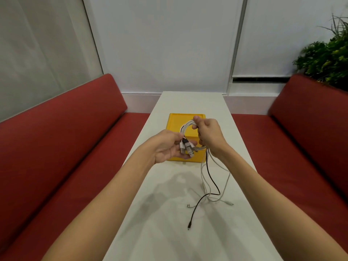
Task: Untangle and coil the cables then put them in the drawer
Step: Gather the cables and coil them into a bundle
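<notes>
The cables (188, 126) are held in the air just above the near half of the yellow box (180, 117), which stands on the table (165, 213). The plugs (185, 147) at one end are gathered in the left hand (167, 147), whose thumb and curled fingers are closed on them over the box's near left corner. A loop of the bundle is gripped by the right hand (209, 134), with the fingers wrapped round it above the box's right side.

From that hand the loose lengths hang down past the box's near right corner and trail on the table nearer the person. Among them the black cable (209, 174) is crossed with the white ones.

Coiling is judged to be the step in hand, with only the first turn formed and all cables taken together. For the next turn, slack must be drawn up from the table and laid beside the loop, and the crossed tails may need to be freed. No open drawer is seen in the box, so one hand will be needed to open it.
</notes>
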The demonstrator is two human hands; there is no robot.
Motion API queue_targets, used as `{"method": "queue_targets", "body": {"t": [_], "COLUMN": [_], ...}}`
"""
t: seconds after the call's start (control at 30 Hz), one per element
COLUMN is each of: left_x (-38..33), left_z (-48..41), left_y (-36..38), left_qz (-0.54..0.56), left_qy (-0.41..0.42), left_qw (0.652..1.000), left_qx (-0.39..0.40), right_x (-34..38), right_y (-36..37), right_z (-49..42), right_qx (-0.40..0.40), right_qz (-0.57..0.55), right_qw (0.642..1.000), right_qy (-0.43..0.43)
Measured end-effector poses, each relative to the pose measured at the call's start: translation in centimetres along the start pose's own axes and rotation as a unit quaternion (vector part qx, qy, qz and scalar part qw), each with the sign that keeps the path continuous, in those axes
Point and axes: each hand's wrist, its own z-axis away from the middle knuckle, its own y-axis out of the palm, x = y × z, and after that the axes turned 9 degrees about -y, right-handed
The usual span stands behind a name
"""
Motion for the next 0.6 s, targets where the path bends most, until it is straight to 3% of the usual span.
{"method": "queue_targets", "body": {"t": [0.1,0.33,0.6], "left_x": [0.4,2.1,3.1], "left_z": [0.0,-1.5,-2.2], "left_y": [-0.4,-0.6,0.7], "left_qz": [0.032,0.089,0.016], "left_qy": [0.012,0.073,0.139], "left_qw": [0.999,0.993,0.958], "left_qx": [0.032,-0.041,-0.250], "right_x": [0.0,-0.2,-0.7], "right_y": [0.1,0.2,0.6], "right_z": [0.3,0.2,0.8], "right_qx": [-0.004,0.029,0.055], "right_qz": [-0.072,-0.143,-0.107], "right_qw": [0.997,0.989,0.992], "right_qy": [0.009,0.027,0.033]}}
